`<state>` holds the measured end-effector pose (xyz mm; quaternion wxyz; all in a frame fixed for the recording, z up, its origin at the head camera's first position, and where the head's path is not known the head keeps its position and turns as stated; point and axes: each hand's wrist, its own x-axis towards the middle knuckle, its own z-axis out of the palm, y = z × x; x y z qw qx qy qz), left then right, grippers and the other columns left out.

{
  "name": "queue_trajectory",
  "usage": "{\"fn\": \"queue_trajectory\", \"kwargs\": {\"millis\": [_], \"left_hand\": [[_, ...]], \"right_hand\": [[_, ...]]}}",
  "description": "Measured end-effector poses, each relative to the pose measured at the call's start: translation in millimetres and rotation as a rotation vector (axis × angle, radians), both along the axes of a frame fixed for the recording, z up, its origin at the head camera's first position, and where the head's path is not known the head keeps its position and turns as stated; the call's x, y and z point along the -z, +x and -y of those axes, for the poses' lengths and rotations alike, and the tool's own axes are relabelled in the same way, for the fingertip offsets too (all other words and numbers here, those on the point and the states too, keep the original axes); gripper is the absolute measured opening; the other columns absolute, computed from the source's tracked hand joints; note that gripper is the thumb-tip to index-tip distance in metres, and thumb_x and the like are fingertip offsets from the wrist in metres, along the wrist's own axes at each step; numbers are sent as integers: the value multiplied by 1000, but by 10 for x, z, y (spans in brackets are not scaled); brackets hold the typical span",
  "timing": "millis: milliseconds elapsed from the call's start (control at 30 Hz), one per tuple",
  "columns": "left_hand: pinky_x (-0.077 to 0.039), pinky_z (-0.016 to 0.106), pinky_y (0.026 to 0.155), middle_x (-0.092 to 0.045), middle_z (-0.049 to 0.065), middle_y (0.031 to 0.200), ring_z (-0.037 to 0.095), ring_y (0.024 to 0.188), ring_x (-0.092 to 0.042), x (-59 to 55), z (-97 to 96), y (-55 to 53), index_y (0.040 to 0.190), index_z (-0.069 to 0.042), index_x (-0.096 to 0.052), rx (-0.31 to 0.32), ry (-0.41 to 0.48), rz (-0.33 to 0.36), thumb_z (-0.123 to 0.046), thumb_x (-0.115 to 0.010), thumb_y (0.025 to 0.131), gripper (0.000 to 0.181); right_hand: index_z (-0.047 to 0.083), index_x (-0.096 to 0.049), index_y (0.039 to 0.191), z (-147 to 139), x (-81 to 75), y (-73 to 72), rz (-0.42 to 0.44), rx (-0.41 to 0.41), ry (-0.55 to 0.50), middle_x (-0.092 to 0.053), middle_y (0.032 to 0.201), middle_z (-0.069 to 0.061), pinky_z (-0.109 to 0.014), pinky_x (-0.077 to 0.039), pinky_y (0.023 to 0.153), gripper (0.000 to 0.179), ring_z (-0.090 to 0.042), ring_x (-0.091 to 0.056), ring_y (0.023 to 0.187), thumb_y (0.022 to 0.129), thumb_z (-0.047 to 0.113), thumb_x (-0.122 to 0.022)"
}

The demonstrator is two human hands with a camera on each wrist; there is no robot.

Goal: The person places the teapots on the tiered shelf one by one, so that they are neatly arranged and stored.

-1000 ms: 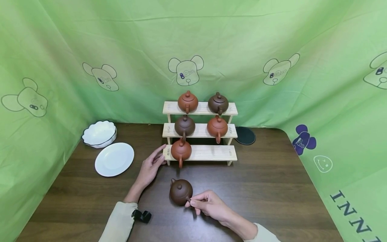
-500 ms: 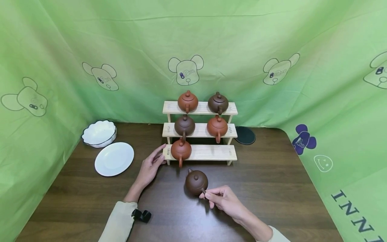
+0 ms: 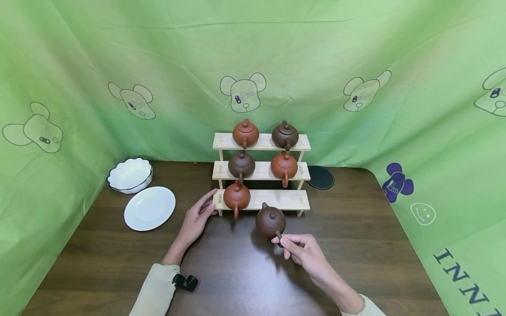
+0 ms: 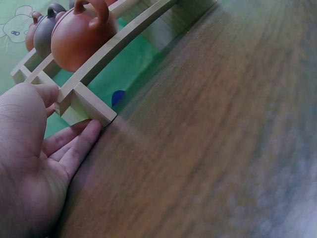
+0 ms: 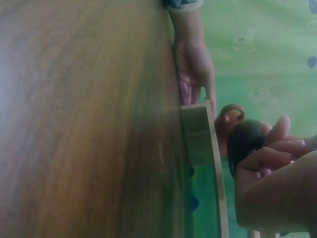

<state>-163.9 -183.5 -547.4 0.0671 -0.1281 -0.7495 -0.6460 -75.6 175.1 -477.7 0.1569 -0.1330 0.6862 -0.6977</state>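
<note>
My right hand (image 3: 308,254) pinches the handle of a dark brown teapot (image 3: 270,224), holding it in the air just in front of the lowest shelf. Its spout points away toward the three-tier wooden rack (image 3: 278,199). At the rack's left end, my left hand (image 3: 195,220) rests its extended fingers and thumb against the wood. In the left wrist view, fingertips (image 4: 91,128) touch the rack's leg by the tabletop. A reddish-brown teapot (image 3: 237,196) stands on the left of the bottom shelf. The right wrist view shows the held teapot (image 5: 243,141) partly hidden by my fingers.
The middle shelf bears a dark teapot (image 3: 241,164) and a reddish one (image 3: 284,166); the top shelf bears a reddish teapot (image 3: 246,133) and a dark one (image 3: 285,134). A scalloped bowl (image 3: 130,175), white plate (image 3: 149,209) and black round mat (image 3: 321,177) flank the rack.
My right hand has carried the dark brown teapot to the right and forward, up to the front of the bottom shelf. My left hand has stayed at the rack's end.
</note>
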Motion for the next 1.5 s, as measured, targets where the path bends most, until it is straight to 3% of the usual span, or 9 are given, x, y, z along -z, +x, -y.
{"fn": "queue_trajectory", "kwargs": {"millis": [167, 333, 567, 733, 967, 1067, 1300, 1433, 1500], "left_hand": [[-68, 26, 93, -68, 24, 147, 14, 118, -75, 82, 35, -36, 160, -13, -61, 12, 28, -31, -23, -65, 115, 47], [-67, 24, 95, -69, 12, 150, 10, 119, -74, 269, 96, -121, 161, -21, -62, 12, 31, 7, -28, -67, 114, 47], [-67, 32, 101, -64, 20, 154, 22, 127, -72, 88, 42, -49, 163, -13, -58, 7, -1, 58, -20, -63, 116, 48], [-67, 26, 95, -66, 18, 151, 12, 123, -72, 161, 69, -74, 161, -15, -60, 32, 36, 1, -22, -65, 115, 47], [-67, 25, 96, -64, 26, 152, 10, 123, -71, -32, -8, 15, 161, -10, -59, 6, 16, 23, -21, -63, 116, 47], [-67, 26, 96, -64, 26, 152, 12, 123, -72, 4, 3, -3, 162, -9, -58, 10, 18, 8, -20, -63, 116, 47], [-68, 29, 97, -67, 14, 151, 14, 125, -72, 300, 101, -142, 162, -18, -60, 28, 36, 13, -24, -65, 115, 48], [-67, 29, 97, -68, 15, 150, 12, 124, -72, 268, 93, -130, 162, -19, -60, 17, 32, 34, -25, -66, 115, 47], [-67, 28, 97, -67, 21, 149, 12, 123, -72, 179, 66, -87, 162, -15, -59, 12, 19, 29, -22, -64, 116, 48]], "right_hand": [[-22, -70, 122, -3, -15, -16, 19, 78, -19, -60, 71, 10, -28, -15, 41, 33, -3, -28, 52, 114, 8, -60], [-21, -69, 125, -8, 36, -68, 45, 150, -35, -60, 71, 8, -28, -13, 44, 34, -3, -27, 52, 114, 9, -61], [-21, -69, 128, -27, 116, -166, 50, 232, -54, -58, 70, 7, -35, -9, 47, 34, -2, -29, 51, 114, 9, -60], [-23, -67, 129, -26, 130, -232, 63, 289, -65, -56, 70, 6, -33, -9, 49, 35, -2, -28, 51, 114, 8, -61], [-21, -69, 127, -4, 134, -299, 61, 330, -80, -58, 71, 5, -27, -12, 49, 34, -2, -27, 52, 114, 10, -63], [-20, -70, 126, 12, 134, -321, 64, 347, -91, -58, 71, 5, -26, -13, 50, 33, -4, -26, 52, 113, 9, -63], [-22, -69, 123, 42, 135, -387, 59, 380, -104, -56, 69, 6, -30, -9, 51, 31, -6, -23, 52, 113, 8, -63], [-18, -72, 124, 40, 127, -423, 71, 395, -103, -56, 70, 7, -24, -13, 52, 30, -3, -27, 52, 113, 8, -63], [-18, -72, 124, 38, 118, -441, 76, 398, -103, -57, 70, 7, -22, -16, 52, 29, -2, -29, 52, 113, 8, -63]]}}
